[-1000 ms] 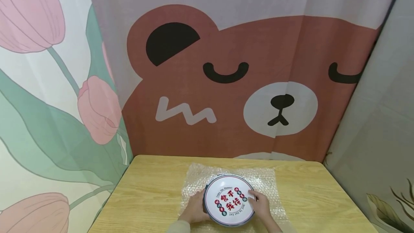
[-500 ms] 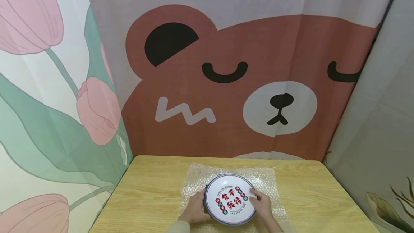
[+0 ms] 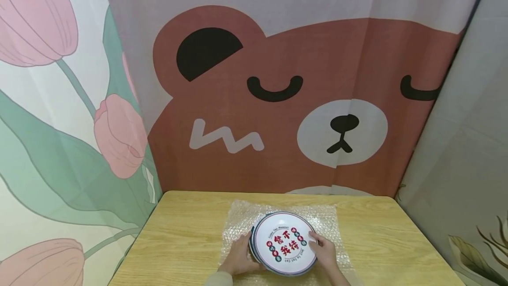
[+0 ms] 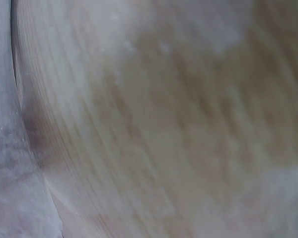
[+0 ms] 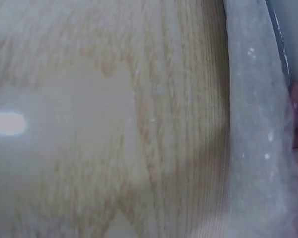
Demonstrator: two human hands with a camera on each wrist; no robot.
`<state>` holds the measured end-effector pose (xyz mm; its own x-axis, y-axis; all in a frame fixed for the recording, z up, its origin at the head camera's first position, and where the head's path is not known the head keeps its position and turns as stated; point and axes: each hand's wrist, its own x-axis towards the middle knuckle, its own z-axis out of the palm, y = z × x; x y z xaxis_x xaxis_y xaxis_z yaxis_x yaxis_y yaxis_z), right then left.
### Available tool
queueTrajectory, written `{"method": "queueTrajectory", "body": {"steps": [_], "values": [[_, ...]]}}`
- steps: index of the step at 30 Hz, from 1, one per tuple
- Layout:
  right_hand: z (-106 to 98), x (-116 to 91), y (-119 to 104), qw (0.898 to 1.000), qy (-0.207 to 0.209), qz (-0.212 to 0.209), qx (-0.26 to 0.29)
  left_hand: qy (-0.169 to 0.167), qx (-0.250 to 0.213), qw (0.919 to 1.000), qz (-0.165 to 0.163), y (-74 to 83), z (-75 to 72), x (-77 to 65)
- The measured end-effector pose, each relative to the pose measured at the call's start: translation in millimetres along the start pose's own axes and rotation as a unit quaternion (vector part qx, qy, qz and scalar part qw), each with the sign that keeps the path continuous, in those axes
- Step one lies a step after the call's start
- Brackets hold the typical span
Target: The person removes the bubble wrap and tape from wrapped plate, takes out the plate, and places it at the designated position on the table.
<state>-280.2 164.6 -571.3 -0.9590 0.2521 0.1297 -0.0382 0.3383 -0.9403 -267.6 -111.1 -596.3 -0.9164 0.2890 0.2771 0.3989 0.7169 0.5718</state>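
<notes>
A round white plate (image 3: 283,242) with red characters and a blue-lined rim lies over a sheet of bubble wrap (image 3: 325,215) in the head view. Below its left side a second rim shows, offset like a stacked plate. My left hand (image 3: 240,256) grips the stack's left edge. With thumb on the face and fingers at the edge, my right hand (image 3: 325,252) pinches the top plate's right side. In the right wrist view, fingers (image 5: 297,101) show at the far right behind the wrap. The left wrist view has only wrap (image 4: 15,163) and wood.
The wooden table (image 3: 194,233) extends to both sides of the wrap. Behind it hangs a curtain (image 3: 222,167) printed with a bear, and a tulip-printed cloth (image 3: 79,167) hangs at the left. A pale cloth (image 3: 456,144) borders the right.
The top plate has slid slightly right and away along with my right hand, exposing more of the rim below at left. My left hand has stayed nearly still.
</notes>
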Motion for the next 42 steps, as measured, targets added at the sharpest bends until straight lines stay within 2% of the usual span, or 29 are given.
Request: {"method": "queueTrajectory", "body": {"steps": [12, 27, 36, 42], "values": [[-8, 0, 1, 1.0, 0.023, 0.006, 0.012, -0.008, -0.023, 0.9997, -0.002, 1.3, -1.4, -0.3], [-18, 2, 9, 0.999, 0.038, 0.026, 0.025, -0.012, -0.018, 0.9998, -0.003, -0.4, -1.7, -0.4], [-24, 2, 10, 0.996, 0.048, 0.037, 0.063, -0.022, -0.034, 0.9989, -0.024, 0.6, -3.2, -2.0], [-28, 2, 13, 0.994, 0.049, 0.053, 0.082, -0.02, -0.026, 0.9993, -0.016, -1.9, -1.7, -0.8]]}}
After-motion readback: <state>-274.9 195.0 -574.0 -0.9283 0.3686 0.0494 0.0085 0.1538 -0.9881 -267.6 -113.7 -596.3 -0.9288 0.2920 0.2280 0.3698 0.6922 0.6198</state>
